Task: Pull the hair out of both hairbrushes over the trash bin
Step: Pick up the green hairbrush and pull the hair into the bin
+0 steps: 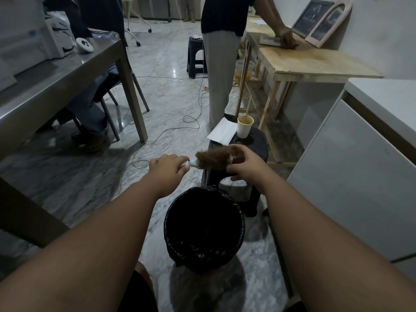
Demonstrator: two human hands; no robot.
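Head view, looking down along two bare forearms. The left hand (pixel 167 166) is closed around the pale mint-green handle of a hairbrush (pixel 193 163), held roughly level with its head pointing toward the right. The brush head is covered by a dense wad of reddish-brown hair (pixel 213 159). The right hand (pixel 244 164) reaches over the far end of the brush, its fingers curled onto the hair and the tip of the brush head in a closed grasp. Brush and hair are held in the air above the far rim of a round trash bin lined with a black plastic bag (pixel 203 228), which stands on the grey marbled floor (pixel 175 91) between the forearms. Just beyond the bin stands a dark plastic stool (pixel 258 145) bearing a paper cup with a wooden stick (pixel 245 126) and a folded white sheet of paper (pixel 221 131). A grey metal table (pixel 67 70) lies at the left, a plywood workbench (pixel 315 61) at the upper right, where a second person (pixel 221 64) stands with one hand on the bench. A second hairbrush cannot be made out.
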